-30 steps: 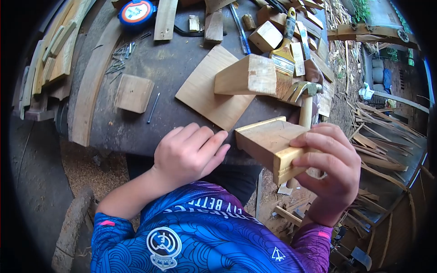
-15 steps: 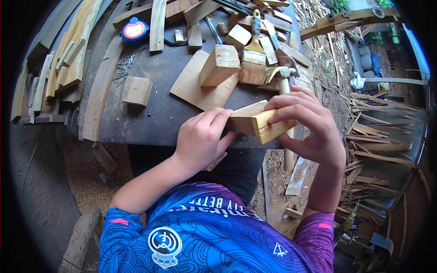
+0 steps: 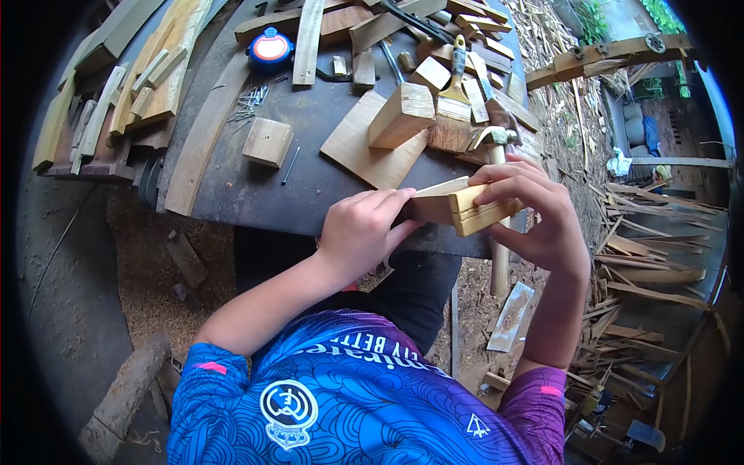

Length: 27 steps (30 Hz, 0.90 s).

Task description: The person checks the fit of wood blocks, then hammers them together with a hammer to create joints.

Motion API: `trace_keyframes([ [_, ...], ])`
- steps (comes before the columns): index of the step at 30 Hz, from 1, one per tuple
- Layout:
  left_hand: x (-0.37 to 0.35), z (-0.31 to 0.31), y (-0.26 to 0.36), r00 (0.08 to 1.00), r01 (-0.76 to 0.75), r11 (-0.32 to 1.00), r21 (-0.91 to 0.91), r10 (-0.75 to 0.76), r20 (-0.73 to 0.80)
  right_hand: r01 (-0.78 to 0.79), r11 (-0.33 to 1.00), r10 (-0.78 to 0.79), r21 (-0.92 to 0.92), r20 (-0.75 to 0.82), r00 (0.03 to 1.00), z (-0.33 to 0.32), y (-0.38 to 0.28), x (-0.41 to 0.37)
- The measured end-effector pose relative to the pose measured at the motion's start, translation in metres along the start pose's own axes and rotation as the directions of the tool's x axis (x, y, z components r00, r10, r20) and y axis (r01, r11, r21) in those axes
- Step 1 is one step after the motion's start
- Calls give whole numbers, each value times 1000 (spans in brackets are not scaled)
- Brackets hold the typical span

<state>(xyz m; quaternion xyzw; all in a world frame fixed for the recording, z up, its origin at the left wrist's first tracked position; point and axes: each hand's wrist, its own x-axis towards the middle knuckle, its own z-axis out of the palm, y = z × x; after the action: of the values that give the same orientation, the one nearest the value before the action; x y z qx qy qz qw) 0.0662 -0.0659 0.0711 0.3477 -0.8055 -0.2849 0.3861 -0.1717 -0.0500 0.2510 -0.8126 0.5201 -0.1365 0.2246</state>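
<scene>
Both my hands grip a small wooden piece with a seam along its edge, held over the front edge of the dark table. My left hand pinches its left end between thumb and fingers. On its right end are the fingers of my right hand, curled over the top with the thumb below. A claw hammer lies behind my right hand, its handle jutting past the table edge. Just beyond the held piece, a wooden block stands on a square wooden board. A paintbrush lies beside them.
On the dark table are a small wooden cube, a single nail, a pile of nails and a blue round container. Wood offcuts crowd the back. Timber is stacked at left, and scrap strips lie at right.
The whole view has shifted, so the table and its objects appear farther right and slightly higher or lower. Both hands keep the same hold on the wooden piece.
</scene>
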Motion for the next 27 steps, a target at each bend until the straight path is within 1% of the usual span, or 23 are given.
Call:
trace_keyframes([
  [6, 0, 2, -5, 999, -36, 999, -18, 35, -36, 3, 999, -1, -52, 32, 999, -5, -1, 1],
  [18, -1, 1, -6, 999, -36, 999, -38, 35, -26, -19, 999, 19, -30, -5, 1000, -3, -3, 3],
  [23, -1, -1, -8, 999, -38, 997, -61, 36, -40, -18, 999, 19, -37, 4, 1000, -4, -3, 2],
  [26, -4, -5, -9, 999, 34, 991, -126, -31, 23, -8, 999, 8, -45, 2, 1000, -3, -2, 3],
  [27, -5, -4, -10, 999, 31, 991, -131, -28, 19, -2, 999, 2, -48, 1, 1000, -3, -1, 2],
])
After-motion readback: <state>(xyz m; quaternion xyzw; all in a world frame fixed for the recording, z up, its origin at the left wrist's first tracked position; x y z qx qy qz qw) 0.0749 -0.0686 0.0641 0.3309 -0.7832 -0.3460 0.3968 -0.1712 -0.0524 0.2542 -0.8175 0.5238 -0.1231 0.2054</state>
